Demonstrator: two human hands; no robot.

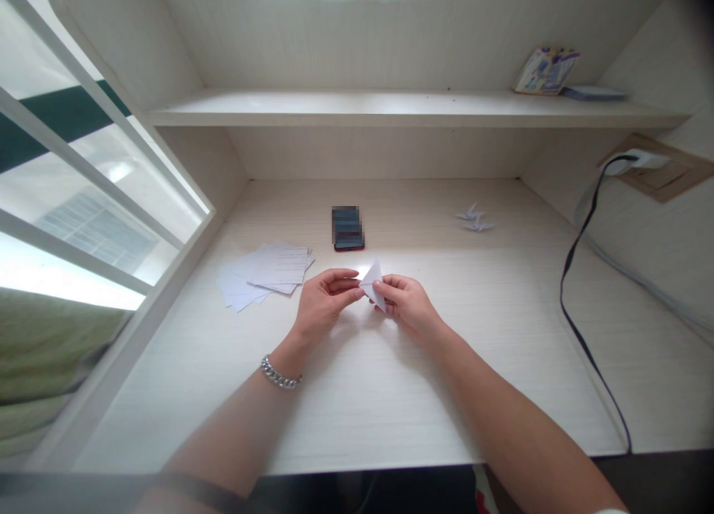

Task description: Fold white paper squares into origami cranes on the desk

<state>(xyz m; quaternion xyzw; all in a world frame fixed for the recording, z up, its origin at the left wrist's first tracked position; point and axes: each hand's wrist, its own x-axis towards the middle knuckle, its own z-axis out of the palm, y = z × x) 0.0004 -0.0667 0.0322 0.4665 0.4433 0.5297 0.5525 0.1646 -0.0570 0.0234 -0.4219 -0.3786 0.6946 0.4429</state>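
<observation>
A small white sheet of paper, folded to a triangular shape, is held a little above the desk between both hands. My left hand pinches its left corner with thumb and fingers. On the other side my right hand grips it, thumb on the near face and fingers behind. Left of my left hand lies a loose stack of white paper sheets, some with lines. Beyond the hands a dark phone lies on the desk. Several small folded paper cranes sit together at the back right.
The pale wooden desk has a shelf above its back. On the shelf are a colourful packet and a flat blue item. A black cable runs from the wall socket down the right side. White bars border the left.
</observation>
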